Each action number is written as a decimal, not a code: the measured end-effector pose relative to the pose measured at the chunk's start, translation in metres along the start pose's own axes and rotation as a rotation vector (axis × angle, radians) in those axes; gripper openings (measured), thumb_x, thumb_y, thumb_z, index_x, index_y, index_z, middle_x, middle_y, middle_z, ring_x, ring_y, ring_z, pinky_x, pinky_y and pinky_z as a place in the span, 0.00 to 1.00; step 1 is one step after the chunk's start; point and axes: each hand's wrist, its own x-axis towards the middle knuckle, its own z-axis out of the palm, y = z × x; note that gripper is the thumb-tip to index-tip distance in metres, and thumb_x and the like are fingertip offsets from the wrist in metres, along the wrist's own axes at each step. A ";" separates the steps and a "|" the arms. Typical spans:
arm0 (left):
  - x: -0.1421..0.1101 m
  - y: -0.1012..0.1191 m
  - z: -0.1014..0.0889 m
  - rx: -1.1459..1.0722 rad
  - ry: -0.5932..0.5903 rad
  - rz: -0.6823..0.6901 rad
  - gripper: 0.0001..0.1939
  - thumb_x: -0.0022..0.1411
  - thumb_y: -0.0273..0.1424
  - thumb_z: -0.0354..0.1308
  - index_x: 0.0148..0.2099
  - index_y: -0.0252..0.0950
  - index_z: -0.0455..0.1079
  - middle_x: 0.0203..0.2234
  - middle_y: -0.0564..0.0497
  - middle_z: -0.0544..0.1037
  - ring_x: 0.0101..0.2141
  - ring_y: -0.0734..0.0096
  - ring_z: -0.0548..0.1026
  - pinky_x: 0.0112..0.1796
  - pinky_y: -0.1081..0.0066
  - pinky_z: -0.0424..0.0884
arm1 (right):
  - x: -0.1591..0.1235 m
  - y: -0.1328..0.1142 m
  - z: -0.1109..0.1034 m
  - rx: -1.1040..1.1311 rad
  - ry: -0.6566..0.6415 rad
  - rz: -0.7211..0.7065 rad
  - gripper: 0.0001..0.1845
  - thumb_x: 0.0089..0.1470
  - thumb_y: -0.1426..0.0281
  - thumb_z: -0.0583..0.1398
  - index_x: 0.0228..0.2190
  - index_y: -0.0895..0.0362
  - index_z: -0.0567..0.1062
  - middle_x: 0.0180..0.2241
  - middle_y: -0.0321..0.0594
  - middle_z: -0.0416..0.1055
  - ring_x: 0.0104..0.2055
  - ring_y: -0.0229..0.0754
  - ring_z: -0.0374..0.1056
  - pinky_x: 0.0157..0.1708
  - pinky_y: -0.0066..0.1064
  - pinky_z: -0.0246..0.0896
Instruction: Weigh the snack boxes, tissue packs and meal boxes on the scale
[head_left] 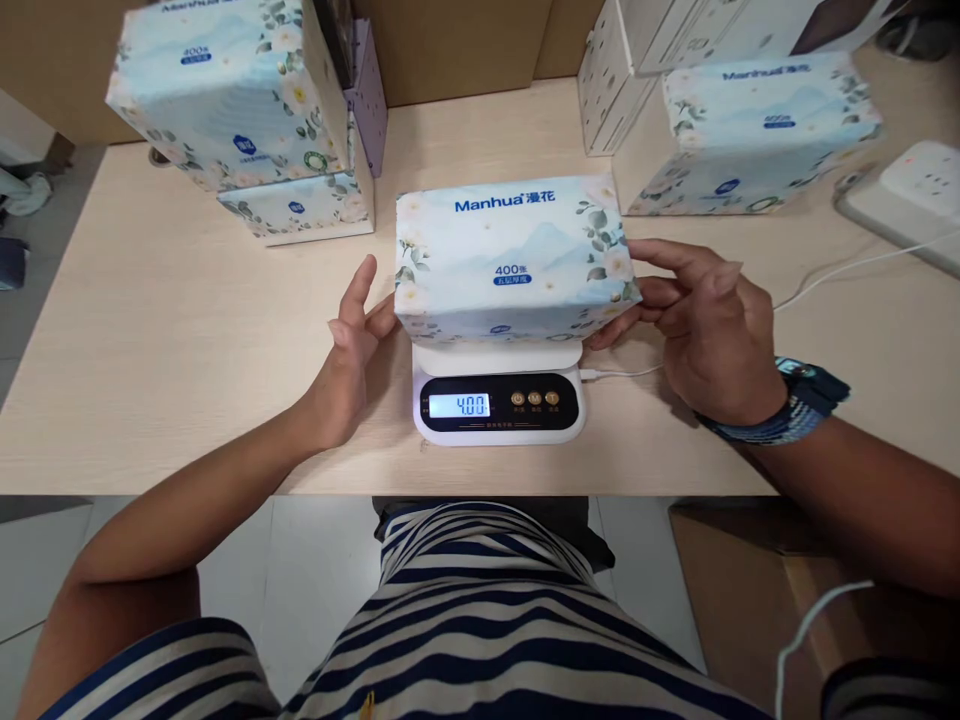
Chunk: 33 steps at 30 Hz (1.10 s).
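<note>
A light-blue floral tissue pack sits at or just over the platform of a white kitchen scale, hiding most of the platform. The lit display appears to read 4.00. My left hand is at the pack's left end, some fingers against it, with thumb and forefinger raised away. At the opposite end my right hand has fingers against the side and near the lower corner, the thumb held clear. Between them the hands hold the pack; how firmly they press is hard to see. A woven band and watch circle the right wrist.
Two stacked tissue packs stand at back left, beside a purple box. Another tissue pack stands at back right by white boxes. A white cable runs from the scale; a power strip lies far right.
</note>
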 end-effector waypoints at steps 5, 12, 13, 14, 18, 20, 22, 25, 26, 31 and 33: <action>0.001 0.003 0.004 -0.013 -0.004 0.005 0.43 0.76 0.69 0.33 0.84 0.61 0.43 0.78 0.57 0.69 0.82 0.47 0.54 0.81 0.38 0.47 | 0.004 0.006 -0.002 0.010 -0.036 -0.051 0.33 0.67 0.39 0.63 0.56 0.50 0.86 0.40 0.46 0.87 0.30 0.44 0.83 0.37 0.41 0.82; -0.001 0.003 0.001 0.004 -0.010 -0.031 0.49 0.73 0.71 0.35 0.86 0.56 0.41 0.79 0.54 0.67 0.82 0.46 0.53 0.82 0.40 0.44 | 0.006 0.008 -0.001 0.029 -0.019 -0.075 0.29 0.69 0.41 0.63 0.54 0.48 0.88 0.40 0.46 0.87 0.32 0.44 0.83 0.38 0.41 0.83; -0.002 0.003 0.001 0.015 -0.009 -0.023 0.49 0.73 0.72 0.35 0.86 0.56 0.41 0.79 0.55 0.66 0.82 0.46 0.52 0.82 0.41 0.44 | 0.006 0.008 -0.001 0.019 -0.013 -0.073 0.30 0.69 0.41 0.62 0.54 0.48 0.88 0.40 0.46 0.87 0.32 0.44 0.83 0.38 0.41 0.83; -0.003 0.002 0.002 0.023 -0.005 -0.011 0.49 0.72 0.72 0.36 0.85 0.57 0.43 0.80 0.56 0.65 0.83 0.46 0.52 0.82 0.41 0.43 | 0.005 0.007 -0.001 0.010 -0.010 -0.072 0.30 0.69 0.41 0.62 0.54 0.48 0.88 0.40 0.46 0.87 0.32 0.44 0.83 0.38 0.41 0.83; -0.004 -0.001 0.005 0.020 -0.036 0.040 0.46 0.72 0.72 0.37 0.84 0.62 0.46 0.82 0.58 0.58 0.84 0.43 0.46 0.82 0.37 0.45 | 0.004 0.005 0.000 -0.004 0.002 -0.071 0.29 0.70 0.41 0.62 0.52 0.48 0.89 0.41 0.46 0.89 0.32 0.43 0.84 0.38 0.39 0.84; -0.002 -0.003 0.005 0.012 -0.048 0.071 0.45 0.72 0.71 0.38 0.83 0.63 0.48 0.82 0.58 0.58 0.84 0.42 0.45 0.81 0.36 0.45 | 0.004 0.004 0.000 -0.006 0.018 -0.074 0.29 0.70 0.41 0.62 0.51 0.48 0.90 0.40 0.45 0.89 0.32 0.43 0.84 0.37 0.38 0.85; 0.000 -0.003 0.003 0.016 -0.063 0.095 0.45 0.72 0.72 0.40 0.83 0.64 0.50 0.82 0.58 0.60 0.84 0.42 0.46 0.81 0.35 0.47 | 0.004 0.005 0.000 -0.017 0.031 -0.082 0.30 0.69 0.40 0.61 0.51 0.48 0.90 0.38 0.44 0.89 0.32 0.43 0.85 0.37 0.38 0.86; 0.004 -0.005 -0.001 0.034 -0.092 0.099 0.44 0.70 0.73 0.44 0.81 0.64 0.53 0.80 0.58 0.63 0.83 0.42 0.49 0.79 0.34 0.53 | 0.005 0.006 0.001 -0.031 0.040 -0.090 0.30 0.69 0.40 0.61 0.51 0.48 0.90 0.37 0.42 0.89 0.31 0.43 0.85 0.35 0.39 0.87; 0.004 -0.005 -0.002 0.037 -0.090 0.096 0.44 0.70 0.73 0.45 0.81 0.65 0.54 0.80 0.58 0.63 0.83 0.42 0.49 0.79 0.34 0.54 | 0.005 0.007 0.001 -0.034 0.040 -0.089 0.30 0.69 0.40 0.61 0.51 0.48 0.90 0.37 0.42 0.89 0.31 0.43 0.85 0.35 0.39 0.87; 0.006 -0.008 0.000 0.129 0.071 0.092 0.50 0.64 0.78 0.46 0.79 0.64 0.56 0.80 0.56 0.63 0.84 0.42 0.42 0.79 0.32 0.52 | 0.004 0.007 0.000 -0.018 0.024 -0.124 0.28 0.71 0.42 0.61 0.51 0.47 0.90 0.38 0.42 0.89 0.31 0.42 0.85 0.34 0.37 0.87; 0.007 -0.009 0.001 0.190 0.129 0.099 0.51 0.63 0.79 0.45 0.79 0.63 0.57 0.80 0.57 0.62 0.84 0.43 0.39 0.79 0.32 0.52 | 0.004 0.007 0.001 -0.010 0.014 -0.143 0.26 0.73 0.44 0.60 0.52 0.45 0.89 0.39 0.41 0.89 0.31 0.42 0.86 0.34 0.36 0.87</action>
